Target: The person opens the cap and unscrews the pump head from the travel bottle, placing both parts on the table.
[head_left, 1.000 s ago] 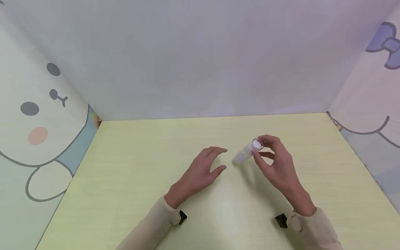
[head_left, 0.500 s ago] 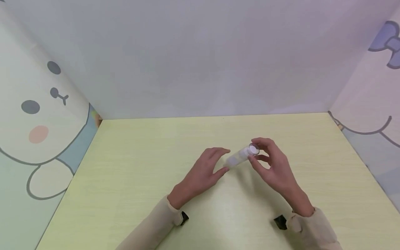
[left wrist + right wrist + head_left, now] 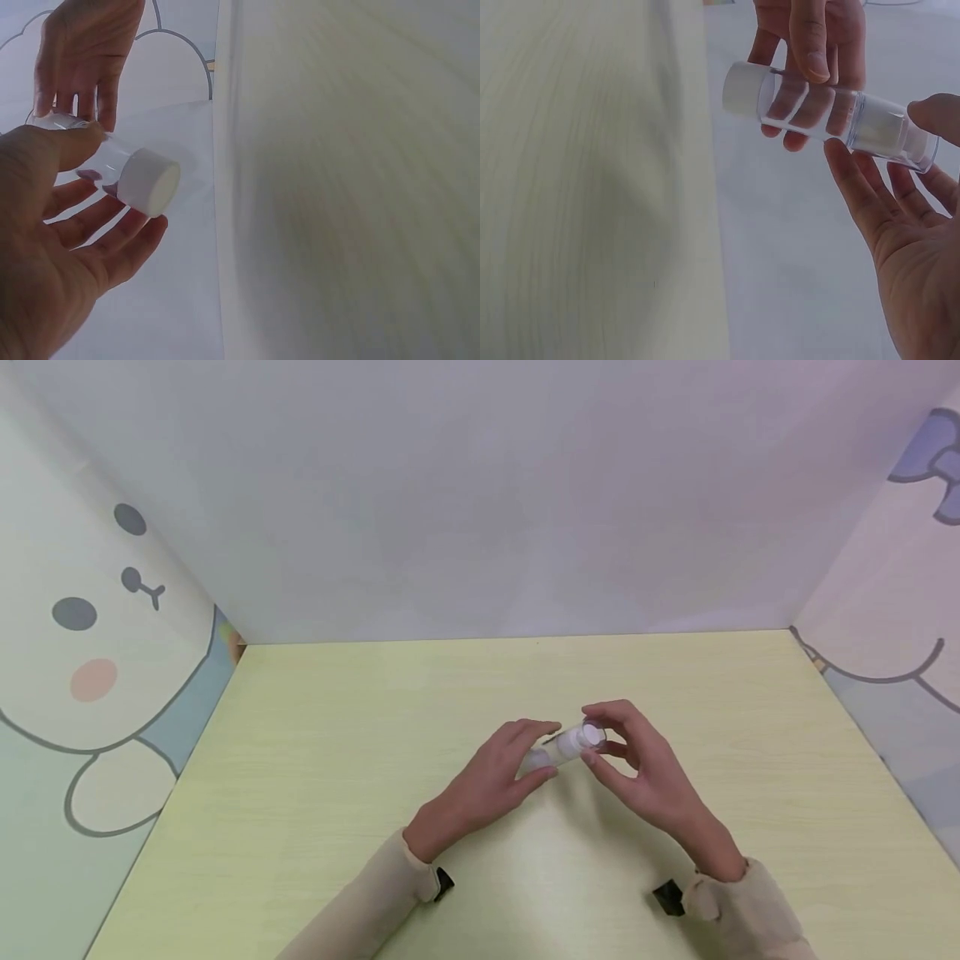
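Observation:
A slim clear bottle is held tilted above the table between my two hands. In the right wrist view a white cap-like piece forms one end, and a clear cap over a white inner part forms the other. My left hand grips the see-through body, with the thumb on one side and fingers behind it, near the white end. My right hand pinches the clear-capped end between thumb and fingers. The bottle's body looks see-through, with fingers visible behind it.
The pale wood-grain table spreads beneath both hands. A plain grey-white wall panel stands at its back edge. Panels with cartoon animals flank the left and right sides.
My right hand has carried the bottle left and toward me, tilting it flatter. My left hand, apart from it before, now has its thumb and fingers around the lower end.

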`<state>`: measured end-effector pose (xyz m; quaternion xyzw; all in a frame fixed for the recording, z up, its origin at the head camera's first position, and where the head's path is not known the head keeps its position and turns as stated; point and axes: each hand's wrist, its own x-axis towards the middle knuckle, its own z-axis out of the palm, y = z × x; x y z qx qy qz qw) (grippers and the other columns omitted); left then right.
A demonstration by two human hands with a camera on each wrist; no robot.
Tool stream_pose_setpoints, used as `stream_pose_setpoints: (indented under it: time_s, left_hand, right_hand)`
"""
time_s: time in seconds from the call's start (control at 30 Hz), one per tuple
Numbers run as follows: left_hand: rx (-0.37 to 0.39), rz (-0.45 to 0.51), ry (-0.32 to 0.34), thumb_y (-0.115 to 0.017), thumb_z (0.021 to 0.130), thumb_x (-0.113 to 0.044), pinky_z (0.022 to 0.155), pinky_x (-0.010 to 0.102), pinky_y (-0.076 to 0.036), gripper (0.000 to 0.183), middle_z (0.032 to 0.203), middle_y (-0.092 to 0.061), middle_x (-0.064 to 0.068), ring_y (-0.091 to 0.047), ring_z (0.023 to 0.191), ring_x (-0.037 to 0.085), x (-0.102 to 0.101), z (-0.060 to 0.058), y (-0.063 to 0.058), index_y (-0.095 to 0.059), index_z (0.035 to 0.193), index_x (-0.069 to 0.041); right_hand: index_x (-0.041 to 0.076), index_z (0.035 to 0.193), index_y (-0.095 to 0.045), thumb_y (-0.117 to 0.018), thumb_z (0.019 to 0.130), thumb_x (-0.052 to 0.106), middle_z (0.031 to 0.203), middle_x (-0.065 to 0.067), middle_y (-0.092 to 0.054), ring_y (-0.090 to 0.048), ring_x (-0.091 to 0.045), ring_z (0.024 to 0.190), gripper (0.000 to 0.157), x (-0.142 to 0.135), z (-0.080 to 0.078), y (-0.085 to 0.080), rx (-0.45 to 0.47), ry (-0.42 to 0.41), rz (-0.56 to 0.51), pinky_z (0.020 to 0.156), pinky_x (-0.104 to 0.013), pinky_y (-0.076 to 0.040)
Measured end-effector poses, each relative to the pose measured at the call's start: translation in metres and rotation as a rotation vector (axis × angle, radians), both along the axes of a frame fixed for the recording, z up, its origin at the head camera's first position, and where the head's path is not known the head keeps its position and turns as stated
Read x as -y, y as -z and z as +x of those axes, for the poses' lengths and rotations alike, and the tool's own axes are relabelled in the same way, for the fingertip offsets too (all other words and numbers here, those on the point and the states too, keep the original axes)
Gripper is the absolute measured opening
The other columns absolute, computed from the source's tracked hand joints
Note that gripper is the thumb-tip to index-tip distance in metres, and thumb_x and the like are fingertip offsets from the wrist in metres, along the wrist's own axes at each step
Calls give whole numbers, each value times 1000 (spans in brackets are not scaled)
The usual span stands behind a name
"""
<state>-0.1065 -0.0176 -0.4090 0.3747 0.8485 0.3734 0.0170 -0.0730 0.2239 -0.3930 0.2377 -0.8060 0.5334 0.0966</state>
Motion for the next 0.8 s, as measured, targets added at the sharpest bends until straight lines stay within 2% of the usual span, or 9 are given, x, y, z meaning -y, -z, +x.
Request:
stream_pose_setpoints:
  time_s: [0.17,0.3,0.47,0.8]
  left_hand:
    - [-2,3,6,-70,101,-23,98,33,-56,45,129,-64,-1,-59,119,16,0,0,-1,-56,143,-14]
    - [-14,44,9,-71,101,-22,92,28,-56,40,125,-63,-2,-60,111,11,0,1,-2,-58,138,-14]
    - [-51,102,0,-72,100,-22,88,25,-57,38,122,-61,-2,-63,106,9,-1,2,-3,-57,134,-13]
    - [-52,130,-5,-74,99,-22,87,24,-58,39,121,-61,-1,-65,106,11,-1,2,-2,-56,133,-14]
  right_hand:
    - [-1,137,-50,-69,88,-19,126,-5,-56,-60,-6,121,55,3,1,1,26,-21,-70,94,-19,-59]
    - [-9,137,-46,-65,87,-24,128,-1,-55,-60,-10,119,55,8,3,2,36,-41,-204,97,-19,-57]
    - [-18,137,-39,-63,85,-28,134,0,-56,-60,-12,122,58,15,3,5,-1,-71,-356,102,-20,-55]
    - [-20,136,-35,-66,84,-27,134,-4,-54,-60,-12,120,60,22,2,9,-55,-69,-399,101,-19,-55]
